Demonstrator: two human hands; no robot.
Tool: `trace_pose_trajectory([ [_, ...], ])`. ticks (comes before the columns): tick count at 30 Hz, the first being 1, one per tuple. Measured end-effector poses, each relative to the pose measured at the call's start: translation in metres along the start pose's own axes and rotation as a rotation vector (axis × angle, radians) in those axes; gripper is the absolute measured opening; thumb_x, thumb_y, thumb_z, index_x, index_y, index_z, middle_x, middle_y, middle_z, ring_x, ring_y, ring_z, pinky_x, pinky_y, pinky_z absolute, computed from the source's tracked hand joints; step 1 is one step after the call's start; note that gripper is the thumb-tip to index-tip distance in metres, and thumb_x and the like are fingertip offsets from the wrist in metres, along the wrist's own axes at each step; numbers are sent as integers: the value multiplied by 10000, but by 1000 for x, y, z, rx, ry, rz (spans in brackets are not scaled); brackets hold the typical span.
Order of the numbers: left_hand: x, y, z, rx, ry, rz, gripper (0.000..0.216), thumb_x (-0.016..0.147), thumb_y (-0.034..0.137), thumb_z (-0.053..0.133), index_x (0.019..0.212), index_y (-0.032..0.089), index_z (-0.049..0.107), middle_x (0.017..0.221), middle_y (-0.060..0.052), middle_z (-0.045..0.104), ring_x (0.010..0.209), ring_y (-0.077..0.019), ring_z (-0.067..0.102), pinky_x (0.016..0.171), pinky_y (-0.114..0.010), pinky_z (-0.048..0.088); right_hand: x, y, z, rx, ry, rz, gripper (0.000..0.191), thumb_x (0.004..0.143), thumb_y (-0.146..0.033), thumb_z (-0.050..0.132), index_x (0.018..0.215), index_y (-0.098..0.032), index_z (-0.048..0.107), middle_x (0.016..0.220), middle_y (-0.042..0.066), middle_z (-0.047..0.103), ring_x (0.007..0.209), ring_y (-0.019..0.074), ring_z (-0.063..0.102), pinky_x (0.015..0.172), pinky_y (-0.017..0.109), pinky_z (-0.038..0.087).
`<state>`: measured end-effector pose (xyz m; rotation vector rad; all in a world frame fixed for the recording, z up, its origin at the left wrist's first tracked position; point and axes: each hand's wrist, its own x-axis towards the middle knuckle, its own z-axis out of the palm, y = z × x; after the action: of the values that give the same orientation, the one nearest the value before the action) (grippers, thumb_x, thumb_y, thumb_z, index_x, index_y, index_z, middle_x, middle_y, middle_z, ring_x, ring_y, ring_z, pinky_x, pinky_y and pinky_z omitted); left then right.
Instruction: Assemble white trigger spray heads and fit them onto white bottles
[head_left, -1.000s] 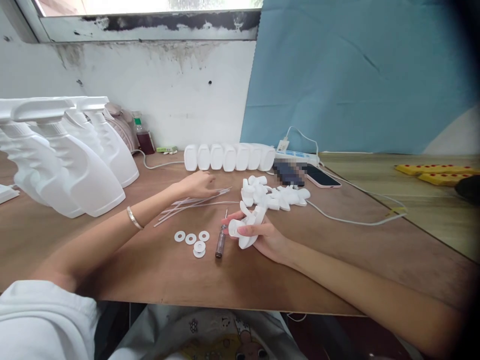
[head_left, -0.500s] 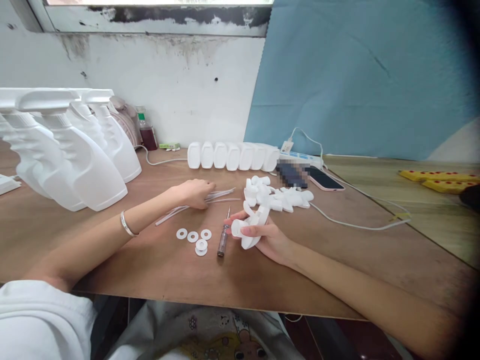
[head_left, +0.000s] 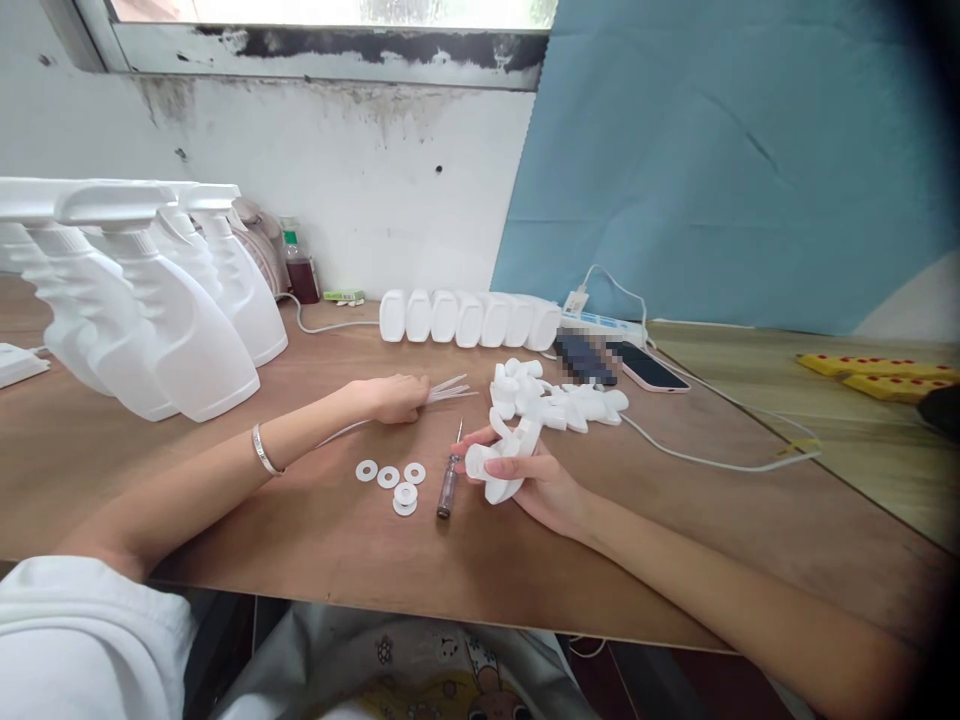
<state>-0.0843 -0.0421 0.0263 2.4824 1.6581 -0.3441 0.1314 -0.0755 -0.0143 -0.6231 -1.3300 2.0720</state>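
Note:
My right hand (head_left: 551, 490) is closed around a white trigger spray head (head_left: 507, 488), its round collar turned to the left. My left hand (head_left: 397, 398) rests low over the table with its fingers curled on a bundle of thin clear dip tubes (head_left: 450, 388), whose ends stick out to the right. Between the hands lies a screwdriver (head_left: 447, 490) with a clear handle, its shaft close to my right fingertips. Several white ring washers (head_left: 388, 477) lie left of it, two of them overlapping. Beyond my right hand is a pile of more spray heads (head_left: 574, 406).
White spray bottles (head_left: 199, 350) stand at the left. A row of white bottle-shaped pieces (head_left: 469, 320) lines the back. At the back right are a phone (head_left: 649, 366), a power strip (head_left: 600, 324) and a loose cable (head_left: 705, 462). A small bottle (head_left: 301, 275) stands near the wall.
My left fingers have closed further around the tubes and drawn them together. My right hand keeps its hold on the spray head. The whole view has shifted slightly.

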Motion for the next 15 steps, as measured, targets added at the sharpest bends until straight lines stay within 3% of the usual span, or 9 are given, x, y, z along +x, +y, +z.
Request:
trace_pose_trajectory([
  [5,-4,-1,-3,52,71,32,201,779,149,367,939,85,470,956,-147,553,799,-223,569,649,-293,418,0,0,1,-10,-6,-9,316,565,-204,746,853,-130,637,955,85,620,800,188,603,792,332,485],
  [8,-5,-8,-14,-27,189,24,153,802,153,346,878,93,465,924,-120,535,736,-174,542,634,-271,402,0,0,0,-6,-12,-19,305,570,-200,744,849,-134,639,949,82,620,782,180,604,792,335,483],
  [10,-3,-15,-21,-163,359,25,115,808,166,352,803,111,453,821,-77,527,678,-139,501,608,-250,381,0,0,0,-7,-5,-15,307,570,-199,745,851,-136,640,956,84,619,808,190,606,773,321,486],
  [15,0,-35,-33,-725,978,13,215,759,301,519,667,157,388,552,43,381,487,-62,359,477,-191,290,0,0,2,-20,15,-9,314,558,-210,748,842,-130,643,943,91,623,795,191,609,755,314,490],
])
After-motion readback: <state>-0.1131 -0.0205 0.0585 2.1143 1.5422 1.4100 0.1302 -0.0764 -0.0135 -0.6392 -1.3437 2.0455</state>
